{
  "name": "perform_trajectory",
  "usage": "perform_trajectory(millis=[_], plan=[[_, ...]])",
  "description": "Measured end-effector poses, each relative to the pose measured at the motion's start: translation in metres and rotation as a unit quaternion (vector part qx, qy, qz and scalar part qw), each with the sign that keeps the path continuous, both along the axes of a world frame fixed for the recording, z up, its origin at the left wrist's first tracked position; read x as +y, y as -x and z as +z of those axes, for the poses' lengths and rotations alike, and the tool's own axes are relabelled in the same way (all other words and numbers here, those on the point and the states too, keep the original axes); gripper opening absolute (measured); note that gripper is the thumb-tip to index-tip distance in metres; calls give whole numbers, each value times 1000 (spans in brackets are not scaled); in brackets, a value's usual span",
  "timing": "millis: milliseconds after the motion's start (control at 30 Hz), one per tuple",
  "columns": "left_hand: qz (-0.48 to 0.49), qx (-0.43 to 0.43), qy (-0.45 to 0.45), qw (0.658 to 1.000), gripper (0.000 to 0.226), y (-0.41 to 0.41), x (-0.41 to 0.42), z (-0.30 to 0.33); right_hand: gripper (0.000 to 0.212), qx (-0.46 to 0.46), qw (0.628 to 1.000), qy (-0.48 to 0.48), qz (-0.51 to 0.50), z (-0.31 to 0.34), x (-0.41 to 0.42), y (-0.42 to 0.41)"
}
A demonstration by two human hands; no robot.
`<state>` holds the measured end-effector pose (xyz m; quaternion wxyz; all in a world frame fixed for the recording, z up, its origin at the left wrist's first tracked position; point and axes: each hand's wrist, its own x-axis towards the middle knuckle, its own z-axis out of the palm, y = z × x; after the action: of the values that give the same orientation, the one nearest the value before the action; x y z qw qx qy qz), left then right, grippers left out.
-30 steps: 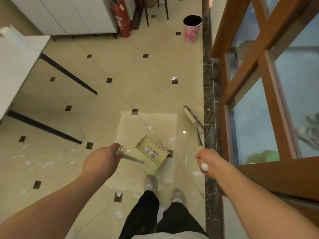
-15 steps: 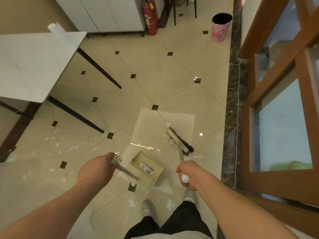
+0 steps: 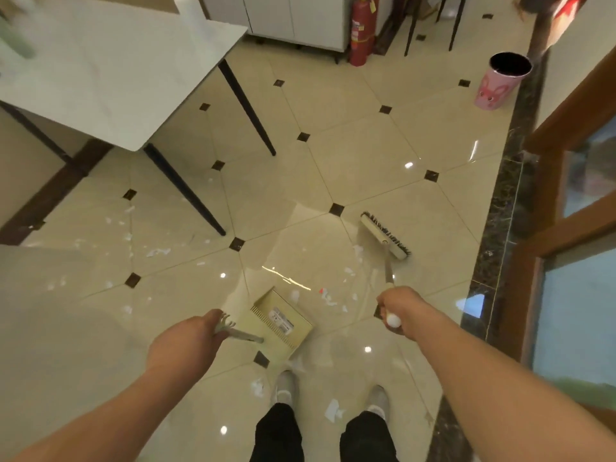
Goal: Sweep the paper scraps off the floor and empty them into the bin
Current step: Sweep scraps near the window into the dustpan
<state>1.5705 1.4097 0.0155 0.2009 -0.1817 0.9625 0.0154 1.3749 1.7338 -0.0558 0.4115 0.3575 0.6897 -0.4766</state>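
The fingers of both hands are hidden, because the camera looks at the backs of the hands from above. The top of the picture is blurred, so the objects on the white table [image 3: 100,78] at the upper left cannot be made out. The person's legs are cut off at the bottom edge, and only the two shoes show on the floor [image 3: 350,155].

Both forearms reach forward and down from the lower corners. The left hand [image 3: 186,341] is at the lower centre-left, its back turned up, and it grasps the end of the handle of the dustpan [image 3: 283,321]. The dustpan sits low, just in front of the left shoe, with its open mouth toward the upper right; whether it touches the tiles I cannot tell. One white scrap lies at its mouth.

The right hand [image 3: 396,308] is clenched around the upper end of the handle of the broom [image 3: 385,235], and the white tip of the handle comes out below the fist. The broom head is on the floor ahead of this hand, tilted, bristles toward the upper right.

The paper scraps [image 3: 333,298] lie between the dustpan and the broom, with more under the table at the left and near the shoes. The pink bin [image 3: 500,83] stands far away at the upper right, beside the dark border of the floor. A red fire extinguisher [image 3: 363,31] stands against the white cabinets.
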Motion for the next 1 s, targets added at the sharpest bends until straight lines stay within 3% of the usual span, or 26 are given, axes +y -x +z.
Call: perform_trajectory(millis=[167, 267, 467, 600, 767, 1000], plan=[[6, -15, -13, 1000, 37, -7, -53, -23, 14, -49, 992, -78, 83, -38, -66, -3], [7, -28, -22, 999, 35, -3, -79, -34, 12, -73, 986, -63, 134, -41, -94, -46], [-35, -45, -45, 997, 32, 16, -128, -55, 26, -97, 972, -5, 216, -4, -126, -128], [-70, -38, -53, 995, 30, 34, -149, -57, 23, -120, 978, 26, 169, 38, -125, -122], [-131, -51, -60, 988, 29, 43, -158, -58, 28, -85, 993, 36, 78, 72, -106, -111], [-205, -60, -77, 974, 28, 48, -146, -70, 22, -48, 997, -53, -43, 40, -69, -121]])
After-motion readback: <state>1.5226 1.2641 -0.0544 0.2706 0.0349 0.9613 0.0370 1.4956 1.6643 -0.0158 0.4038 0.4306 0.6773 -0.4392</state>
